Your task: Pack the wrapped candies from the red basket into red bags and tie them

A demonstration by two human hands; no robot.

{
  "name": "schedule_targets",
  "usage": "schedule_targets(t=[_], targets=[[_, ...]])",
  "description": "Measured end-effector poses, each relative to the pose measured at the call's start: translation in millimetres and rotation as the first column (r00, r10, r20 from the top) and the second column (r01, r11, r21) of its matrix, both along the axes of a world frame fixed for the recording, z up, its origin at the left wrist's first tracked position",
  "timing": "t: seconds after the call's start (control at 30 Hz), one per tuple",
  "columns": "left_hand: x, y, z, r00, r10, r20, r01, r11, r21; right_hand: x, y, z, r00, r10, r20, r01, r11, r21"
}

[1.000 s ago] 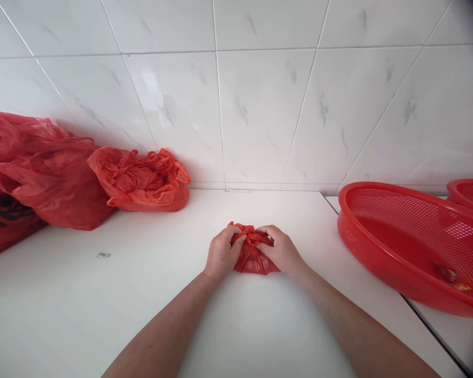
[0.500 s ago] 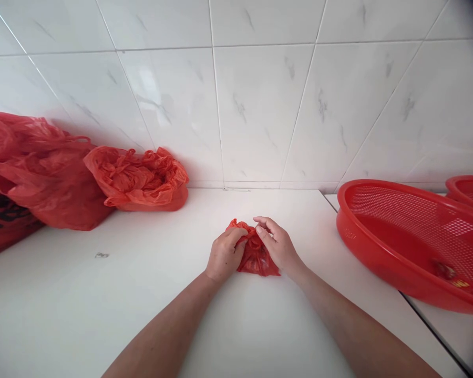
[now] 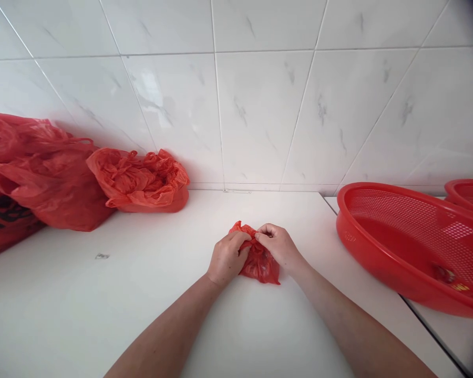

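A small red plastic bag (image 3: 262, 266) rests on the white table (image 3: 142, 304) between my hands, its neck gathered and twisted. Something lies inside it, but the film hides what. My left hand (image 3: 226, 257) is closed on the bag's gathered top from the left, thumb and fingers pinching the plastic. From the right, my right hand (image 3: 279, 244) pinches the neck between thumb and forefinger. Both hands meet near the top of the bag, and its lower corner points toward me.
Large full red bags (image 3: 59, 184) stand at the left by the tiled wall (image 3: 260, 115). Beside them sits an open red bag (image 3: 153, 197) of crumpled plastic. On the right is a red perforated basket (image 3: 370, 257) with a small item inside; another basket (image 3: 471, 191) is behind it.
My right thumb and fingers, apart before, have closed on the bag's neck. The bag sits slightly lower in view, and the whole view has tilted a little.
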State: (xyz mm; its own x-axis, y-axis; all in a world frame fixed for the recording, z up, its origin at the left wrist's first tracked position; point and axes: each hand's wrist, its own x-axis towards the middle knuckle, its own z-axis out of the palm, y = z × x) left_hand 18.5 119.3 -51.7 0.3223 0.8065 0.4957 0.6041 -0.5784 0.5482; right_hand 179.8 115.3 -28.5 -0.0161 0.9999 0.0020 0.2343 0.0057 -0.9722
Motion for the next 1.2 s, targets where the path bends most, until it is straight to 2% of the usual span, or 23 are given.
schedule_targets(t=[0.13,0.4,0.57,0.77,0.9,1.2], targets=[[1,1,1.6,1.000,0.026,0.014,-0.025,0.999,-0.041,-2,6,-2.6,0.999,-0.009,-0.041,0.009,1.000,0.006],[-8,12,3.4,0.988,0.153,0.023,-0.150,0.983,-0.104,-15,26,-4.7,0.989,0.030,-0.145,-0.025,0.999,0.033],[-7,16,1.7,0.987,0.152,0.049,-0.145,0.982,-0.123,-16,29,-8.4,0.984,0.054,-0.172,-0.049,0.998,0.032],[-2,20,0.9,0.986,0.152,0.062,-0.142,0.979,-0.146,-13,34,-8.2,0.980,-0.053,-0.193,0.065,0.996,0.059],[-1,19,0.1,0.987,0.142,0.081,-0.128,0.980,-0.154,-10,35,-8.9,0.972,-0.079,-0.222,0.092,0.995,0.049],[0,12,1.8,0.951,0.147,0.271,-0.080,0.967,-0.242,-9,33,-10.2,0.978,-0.076,-0.193,0.085,0.996,0.037]])
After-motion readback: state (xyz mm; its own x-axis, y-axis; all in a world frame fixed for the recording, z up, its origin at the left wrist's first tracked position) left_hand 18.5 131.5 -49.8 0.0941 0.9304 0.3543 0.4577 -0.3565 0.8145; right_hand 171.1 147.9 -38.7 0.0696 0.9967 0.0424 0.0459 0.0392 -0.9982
